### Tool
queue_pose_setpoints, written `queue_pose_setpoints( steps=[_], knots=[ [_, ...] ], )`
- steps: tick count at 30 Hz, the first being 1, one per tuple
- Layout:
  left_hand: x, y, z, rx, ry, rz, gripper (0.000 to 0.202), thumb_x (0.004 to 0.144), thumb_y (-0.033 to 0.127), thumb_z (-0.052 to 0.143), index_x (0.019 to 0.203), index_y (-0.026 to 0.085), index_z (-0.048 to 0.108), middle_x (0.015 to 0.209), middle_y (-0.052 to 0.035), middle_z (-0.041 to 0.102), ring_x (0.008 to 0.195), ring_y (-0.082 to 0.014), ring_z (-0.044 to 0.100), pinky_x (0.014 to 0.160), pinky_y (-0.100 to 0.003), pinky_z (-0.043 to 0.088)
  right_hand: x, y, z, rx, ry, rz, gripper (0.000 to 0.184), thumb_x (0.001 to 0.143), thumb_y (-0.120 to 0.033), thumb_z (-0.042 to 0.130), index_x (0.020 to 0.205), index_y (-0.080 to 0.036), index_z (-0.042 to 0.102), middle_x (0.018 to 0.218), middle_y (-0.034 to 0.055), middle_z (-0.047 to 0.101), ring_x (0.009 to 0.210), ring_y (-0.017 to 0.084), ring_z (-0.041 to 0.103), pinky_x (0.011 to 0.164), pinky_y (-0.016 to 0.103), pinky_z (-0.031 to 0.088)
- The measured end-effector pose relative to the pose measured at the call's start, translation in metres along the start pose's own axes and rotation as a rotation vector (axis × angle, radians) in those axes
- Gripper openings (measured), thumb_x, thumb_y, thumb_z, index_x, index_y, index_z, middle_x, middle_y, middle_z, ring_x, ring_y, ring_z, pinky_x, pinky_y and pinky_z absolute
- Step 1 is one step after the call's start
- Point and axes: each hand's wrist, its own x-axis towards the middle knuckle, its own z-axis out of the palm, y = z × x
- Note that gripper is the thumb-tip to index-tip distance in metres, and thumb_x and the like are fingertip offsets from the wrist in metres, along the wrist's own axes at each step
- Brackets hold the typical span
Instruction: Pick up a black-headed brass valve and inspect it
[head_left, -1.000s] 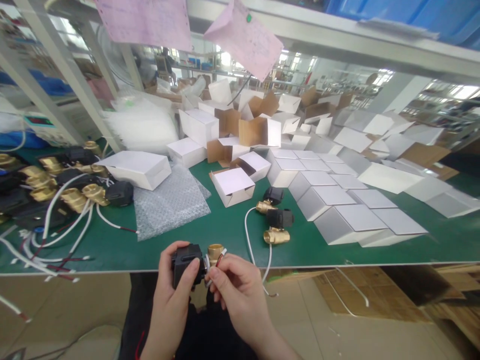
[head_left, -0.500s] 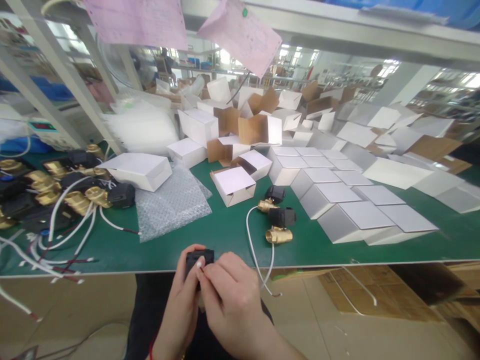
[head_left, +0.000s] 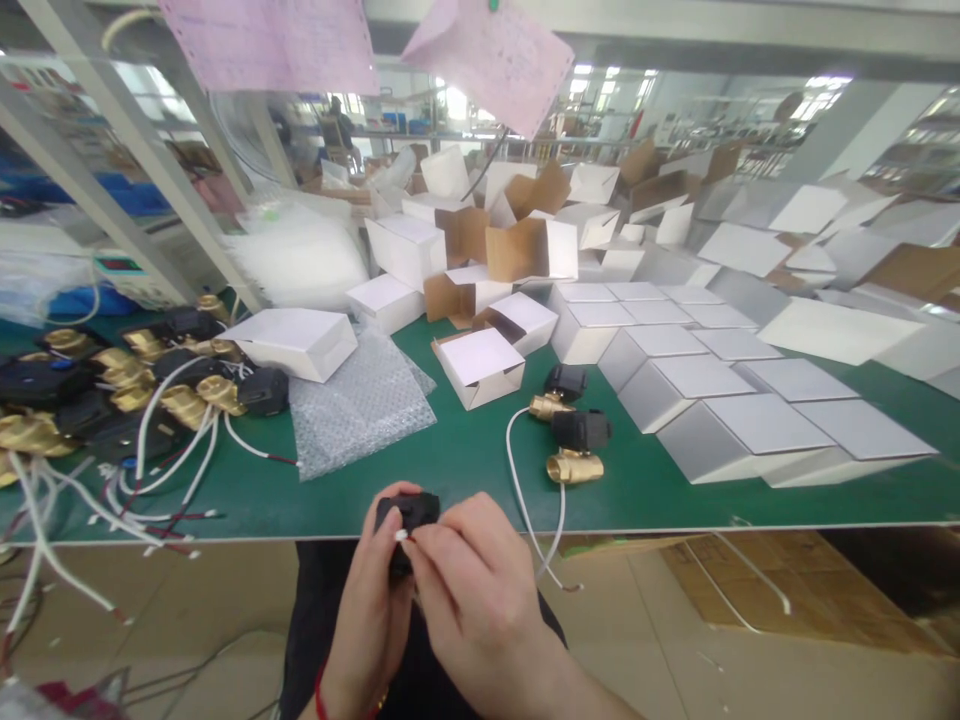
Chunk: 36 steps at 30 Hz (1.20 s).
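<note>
Has crossed onto the black actuator [head_left: 421, 508] with the right hand [head_left: 484, 590], up from beside it a second ago, and lost its brass body from view. Holds the actuator low, above the lap and by the near edge of the green bench [head_left: 472, 450]. Sets the left hand [head_left: 367, 585] upright along its left side, with the forearm rising from below, the thumb laid on the near face and a red band [head_left: 321, 690] around the wrist. Angles the right hand in from the lower right, back turned up, knuckles bent, fingertips aimed left.

Blocks the actuator's lower right from sight with that hand. Has a pair of valves [head_left: 574, 428] lying to the right on the bench, with white leads [head_left: 561, 520] looping over the edge. Faces bubble wrap [head_left: 360, 425] beyond the left hand, under a white box [head_left: 296, 342] at its far left, with a heap of valves [head_left: 135, 390] and cables farther left. Looks past a small white carton [head_left: 482, 365] to rows of closed boxes [head_left: 772, 420] at right and a jumble of open cartons [head_left: 517, 252] behind.

Clasps the actuator in the left hand. Pinches narrowly with right thumb and forefinger at a small white connector [head_left: 402, 536], close against the near face; cannot tell how the hidden fingers lie.
</note>
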Motion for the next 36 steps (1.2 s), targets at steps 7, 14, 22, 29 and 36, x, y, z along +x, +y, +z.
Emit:
queue_pose_setpoints(
  steps=[7,14,22,29,36],
  knots=[
    [0.009,0.015,-0.007,0.194,0.016,0.098,0.05,0.081,0.064,0.072,0.111,0.025,0.062,0.098,-0.0011,0.063,0.073,-0.0164,0.058,0.059,-0.023,0.051,-0.013,0.041,0.003,0.675,0.074,0.735,0.022,0.078,-0.033,0.081,0.085,-0.022,0.063,0.088,0.0007,0.066,0.074,0.015,0.064,0.064,0.023,0.053],
    [0.054,0.03,-0.037,0.67,-0.321,0.282,0.056,0.1,0.065,0.036,0.114,0.023,0.07,0.107,-0.0113,0.073,0.097,-0.0288,0.069,0.088,-0.04,0.055,-0.035,0.06,0.003,0.941,-0.061,0.993,0.049,0.076,-0.054,0.086,0.108,-0.02,0.074,0.1,0.0089,0.078,0.092,0.022,0.072,0.082,0.031,0.058],
    [0.121,0.072,-0.081,1.274,-0.282,0.678,0.025,0.088,0.039,0.058,0.073,0.023,0.072,0.082,-0.0097,0.071,0.084,-0.027,0.063,0.085,-0.037,0.051,-0.057,0.079,0.005,1.149,0.186,1.098,0.049,0.075,-0.049,0.09,0.112,-0.02,0.074,0.101,0.0113,0.08,0.087,0.024,0.076,0.079,0.035,0.062],
    [0.078,0.046,-0.039,1.157,-0.449,0.422,0.013,0.076,0.023,0.063,0.064,0.021,0.062,0.063,-0.0008,0.063,0.06,-0.0186,0.058,0.06,-0.027,0.041,-0.05,0.076,0.001,0.915,0.308,0.983,0.046,0.076,-0.043,0.089,0.115,-0.024,0.074,0.106,0.0088,0.08,0.09,0.023,0.077,0.078,0.03,0.064],
    [0.069,0.031,-0.028,0.937,-0.459,0.219,0.036,0.087,0.049,0.049,0.063,0.022,0.051,0.055,0.002,0.051,0.053,-0.0166,0.047,0.052,-0.025,0.036,-0.048,0.051,-0.004,0.382,0.158,0.74,0.035,0.086,-0.043,0.077,0.115,-0.023,0.076,0.116,0.0101,0.078,0.094,0.026,0.076,0.081,0.032,0.063]
  ],
)
